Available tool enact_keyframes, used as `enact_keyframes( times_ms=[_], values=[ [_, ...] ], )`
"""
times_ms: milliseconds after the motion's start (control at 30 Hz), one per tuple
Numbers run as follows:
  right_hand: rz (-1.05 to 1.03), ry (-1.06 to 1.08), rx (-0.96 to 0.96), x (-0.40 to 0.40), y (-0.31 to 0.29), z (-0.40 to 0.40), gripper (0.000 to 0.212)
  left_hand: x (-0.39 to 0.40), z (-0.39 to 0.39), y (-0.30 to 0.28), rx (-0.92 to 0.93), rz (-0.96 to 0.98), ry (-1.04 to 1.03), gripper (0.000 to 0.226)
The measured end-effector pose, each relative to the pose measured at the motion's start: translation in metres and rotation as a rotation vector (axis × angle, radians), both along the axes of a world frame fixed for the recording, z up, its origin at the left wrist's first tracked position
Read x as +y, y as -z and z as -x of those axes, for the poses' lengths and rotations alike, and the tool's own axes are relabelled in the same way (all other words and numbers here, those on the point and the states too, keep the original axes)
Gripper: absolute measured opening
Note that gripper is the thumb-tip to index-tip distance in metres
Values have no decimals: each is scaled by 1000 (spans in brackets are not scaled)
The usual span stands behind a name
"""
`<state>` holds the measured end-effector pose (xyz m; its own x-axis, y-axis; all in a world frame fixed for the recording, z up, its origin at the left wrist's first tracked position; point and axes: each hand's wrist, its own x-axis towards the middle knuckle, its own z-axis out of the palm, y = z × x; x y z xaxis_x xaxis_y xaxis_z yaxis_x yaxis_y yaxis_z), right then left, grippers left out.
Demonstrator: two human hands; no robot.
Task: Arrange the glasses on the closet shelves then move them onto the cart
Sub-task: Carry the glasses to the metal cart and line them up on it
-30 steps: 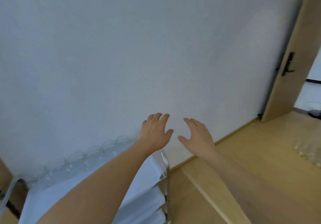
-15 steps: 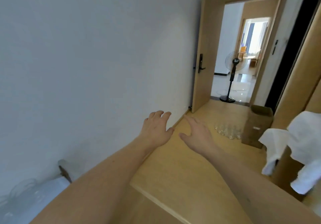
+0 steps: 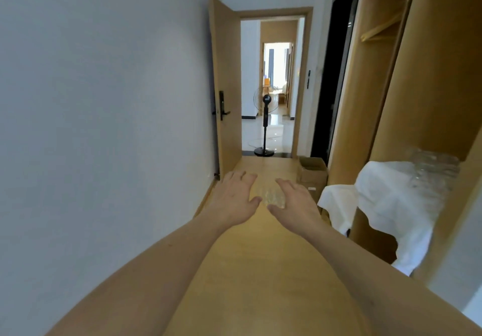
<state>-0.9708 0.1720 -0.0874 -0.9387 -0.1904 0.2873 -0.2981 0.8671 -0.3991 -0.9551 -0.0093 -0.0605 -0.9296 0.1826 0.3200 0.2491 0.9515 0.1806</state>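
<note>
My left hand (image 3: 234, 197) and my right hand (image 3: 293, 204) are stretched out in front of me, palms down, fingers spread and holding nothing. Between and beyond them a cluster of clear glasses (image 3: 272, 197) stands on the wooden floor, partly hidden by my right hand. More clear glasses (image 3: 430, 167) sit on a closet shelf at the right, on a white cloth (image 3: 386, 205) that hangs over the shelf edge. The cart is out of view.
A white wall (image 3: 104, 127) runs along my left. An open wooden door (image 3: 227, 87) and doorway lie ahead, with a standing fan (image 3: 266, 116) beyond. A cardboard box (image 3: 311, 172) sits on the floor by the wooden closet (image 3: 417, 74).
My view has swung right, from the cart and wall toward the doorway and closet. Both hands stay out in front, holding nothing. The cart has left the view.
</note>
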Motion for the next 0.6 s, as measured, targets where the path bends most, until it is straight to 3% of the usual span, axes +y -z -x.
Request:
enact_keyframes(
  times_ms=[267,600],
  values=[
    [28,161,-47,-10,0,65,75,-18,103,-6,-18,-30,138,65],
    [24,275,-43,27,0,156,68,29,211,2,-61,5,251,62]
  ],
)
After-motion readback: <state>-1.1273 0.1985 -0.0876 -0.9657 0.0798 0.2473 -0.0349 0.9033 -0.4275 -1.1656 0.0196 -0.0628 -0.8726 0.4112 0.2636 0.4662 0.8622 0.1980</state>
